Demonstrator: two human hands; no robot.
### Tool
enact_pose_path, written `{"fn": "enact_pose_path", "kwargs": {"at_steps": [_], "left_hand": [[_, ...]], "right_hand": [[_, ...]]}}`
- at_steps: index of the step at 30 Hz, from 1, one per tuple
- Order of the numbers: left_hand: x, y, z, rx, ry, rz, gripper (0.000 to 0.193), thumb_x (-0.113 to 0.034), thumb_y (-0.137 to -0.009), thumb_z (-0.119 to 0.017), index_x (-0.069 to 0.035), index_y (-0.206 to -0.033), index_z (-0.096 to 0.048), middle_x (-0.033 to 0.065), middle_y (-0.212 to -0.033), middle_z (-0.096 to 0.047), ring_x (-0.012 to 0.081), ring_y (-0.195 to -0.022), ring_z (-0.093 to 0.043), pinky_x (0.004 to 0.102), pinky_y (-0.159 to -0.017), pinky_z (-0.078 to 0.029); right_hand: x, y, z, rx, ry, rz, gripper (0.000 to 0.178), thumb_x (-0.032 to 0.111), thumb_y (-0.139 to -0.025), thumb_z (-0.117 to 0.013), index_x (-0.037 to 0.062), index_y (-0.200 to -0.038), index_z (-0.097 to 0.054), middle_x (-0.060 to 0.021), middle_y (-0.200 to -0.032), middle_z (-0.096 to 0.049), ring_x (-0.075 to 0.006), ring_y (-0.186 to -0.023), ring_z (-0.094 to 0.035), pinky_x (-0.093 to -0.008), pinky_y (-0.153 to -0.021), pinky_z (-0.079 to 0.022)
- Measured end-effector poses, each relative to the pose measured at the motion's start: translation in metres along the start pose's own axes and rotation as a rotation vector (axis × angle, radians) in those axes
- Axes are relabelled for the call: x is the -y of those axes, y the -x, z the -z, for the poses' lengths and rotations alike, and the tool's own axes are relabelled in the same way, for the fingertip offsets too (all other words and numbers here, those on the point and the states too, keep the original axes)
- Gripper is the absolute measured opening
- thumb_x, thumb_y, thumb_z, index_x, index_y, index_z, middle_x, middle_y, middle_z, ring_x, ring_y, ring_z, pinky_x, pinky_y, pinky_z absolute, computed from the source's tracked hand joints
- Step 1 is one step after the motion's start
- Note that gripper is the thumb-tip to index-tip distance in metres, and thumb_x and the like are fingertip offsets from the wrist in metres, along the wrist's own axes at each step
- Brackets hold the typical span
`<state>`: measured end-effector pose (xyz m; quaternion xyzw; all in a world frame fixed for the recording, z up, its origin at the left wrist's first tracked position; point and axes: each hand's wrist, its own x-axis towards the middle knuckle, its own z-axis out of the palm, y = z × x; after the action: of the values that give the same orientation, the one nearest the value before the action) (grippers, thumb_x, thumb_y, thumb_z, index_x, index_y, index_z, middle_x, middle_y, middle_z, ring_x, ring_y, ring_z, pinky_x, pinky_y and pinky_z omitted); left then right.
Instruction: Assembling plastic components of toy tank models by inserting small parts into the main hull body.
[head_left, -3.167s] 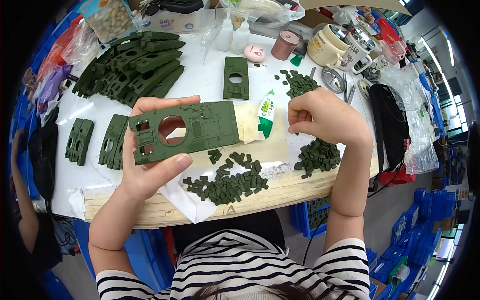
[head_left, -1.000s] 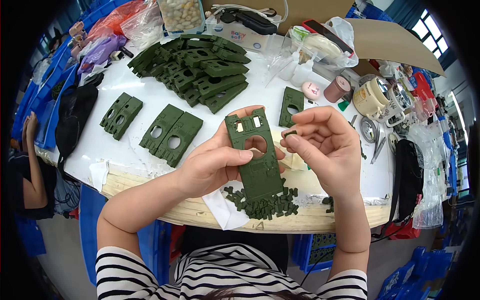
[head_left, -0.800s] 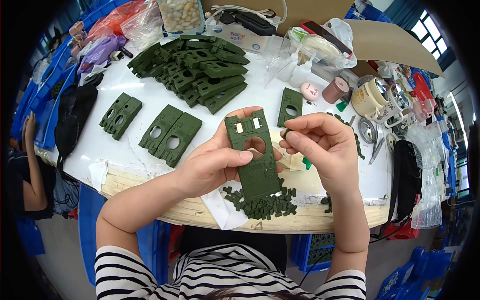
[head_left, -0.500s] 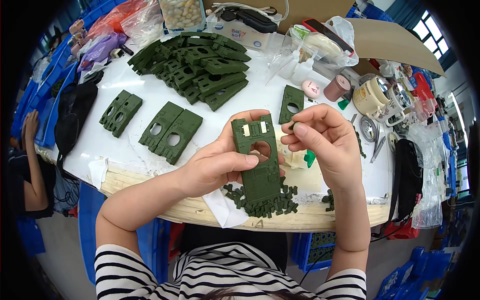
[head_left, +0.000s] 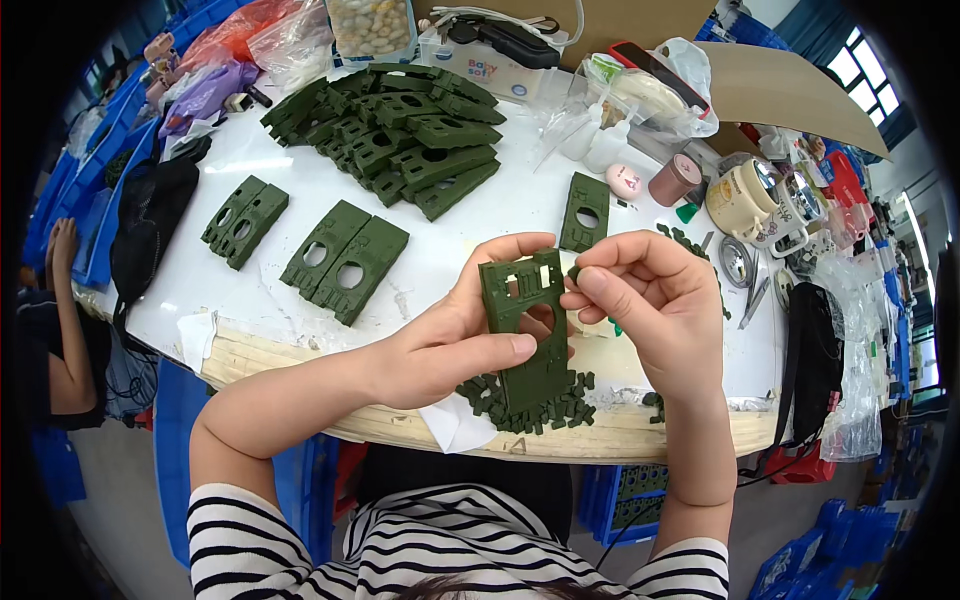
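My left hand (head_left: 440, 355) grips a dark green plastic model tank hull (head_left: 535, 375), tilted, with a round hole and two small rectangular openings near its upper end. The thumb lies across its face. Close to the hull's upper right edge, my right hand (head_left: 645, 305) pinches a tiny dark green piece (head_left: 574, 271) between thumb and forefinger; its shape is mostly hidden. Below the hull lies a heap of small green plastic parts (head_left: 560, 410) at the table's front edge. Another green hull (head_left: 584, 235) rests just beyond my right hand.
A large pile of green hulls (head_left: 400, 130) covers the back middle of the white table (head_left: 210, 300). Two pairs of hulls (head_left: 345, 262) lie to the left. Cups (head_left: 745, 195), a pink-brown spool (head_left: 675, 178), tweezers (head_left: 755, 300) and a black bag (head_left: 155, 235) stand or lie around the edges.
The hull in my left hand has tilted and shifted slightly right and down. My right hand has moved a little left and down, bringing the tiny piece nearer the hull's upper edge.
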<state>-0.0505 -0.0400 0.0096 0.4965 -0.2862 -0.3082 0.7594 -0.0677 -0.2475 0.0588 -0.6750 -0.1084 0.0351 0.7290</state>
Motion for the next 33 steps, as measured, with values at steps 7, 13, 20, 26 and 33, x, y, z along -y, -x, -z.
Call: {"fn": "enact_pose_path", "kwargs": {"at_steps": [7, 13, 20, 26, 33], "left_hand": [[-0.002, 0.002, -0.002, 0.005, -0.011, -0.009, 0.075, -0.011, -0.093, -0.05, -0.012, -0.151, -0.002, 0.0104, -0.133, -0.045, 0.0217, -0.117, -0.052, 0.039, -0.102, -0.038], [-0.002, 0.001, -0.003, 0.005, -0.023, -0.009, 0.076, -0.007, -0.093, -0.05, -0.011, -0.15, -0.001, 0.0089, -0.138, -0.039, 0.0203, -0.123, -0.047, 0.0387, -0.105, -0.035], [0.007, 0.002, -0.003, 0.033, -0.021, -0.057, 0.07, -0.008, -0.097, -0.047, -0.007, -0.149, -0.001, 0.0102, -0.129, -0.042, 0.0169, -0.119, -0.046, 0.0345, -0.101, -0.037], [0.01, 0.002, -0.004, 0.042, -0.039, -0.094, 0.068, -0.005, -0.097, -0.045, -0.006, -0.148, 0.0, 0.0122, -0.131, -0.042, 0.0164, -0.121, -0.045, 0.0331, -0.101, -0.036], [0.012, 0.001, -0.007, 0.031, -0.053, -0.117, 0.068, -0.004, -0.098, -0.045, -0.006, -0.148, 0.0, 0.0143, -0.131, -0.043, 0.0175, -0.12, -0.045, 0.0325, -0.1, -0.037]], "right_hand": [[0.005, 0.01, -0.011, 0.007, 0.166, 0.16, 0.016, -0.004, -0.086, -0.067, -0.0059, -0.101, -0.067, -0.008, -0.089, -0.068, -0.0091, -0.077, -0.065, -0.0203, -0.064, -0.053], [0.005, 0.012, -0.013, -0.016, 0.181, 0.137, 0.009, -0.002, -0.085, -0.068, -0.0054, -0.093, -0.067, -0.0069, -0.089, -0.067, -0.0078, -0.075, -0.064, -0.0198, -0.066, -0.053], [-0.003, 0.008, -0.011, -0.007, 0.48, 0.368, 0.01, 0.004, -0.077, -0.073, 0.0042, -0.086, -0.069, -0.0091, -0.103, -0.06, -0.0146, -0.09, -0.059, -0.0272, -0.08, -0.047], [-0.01, 0.009, -0.019, -0.019, 0.477, 0.352, 0.009, 0.002, -0.074, -0.072, 0.0031, -0.082, -0.068, -0.0115, -0.112, -0.056, -0.019, -0.106, -0.053, -0.032, -0.094, -0.039], [-0.011, 0.009, -0.019, -0.014, 0.502, 0.325, 0.008, 0.004, -0.075, -0.072, 0.0031, -0.081, -0.068, -0.0118, -0.111, -0.056, -0.0194, -0.106, -0.053, -0.032, -0.092, -0.04]]}}
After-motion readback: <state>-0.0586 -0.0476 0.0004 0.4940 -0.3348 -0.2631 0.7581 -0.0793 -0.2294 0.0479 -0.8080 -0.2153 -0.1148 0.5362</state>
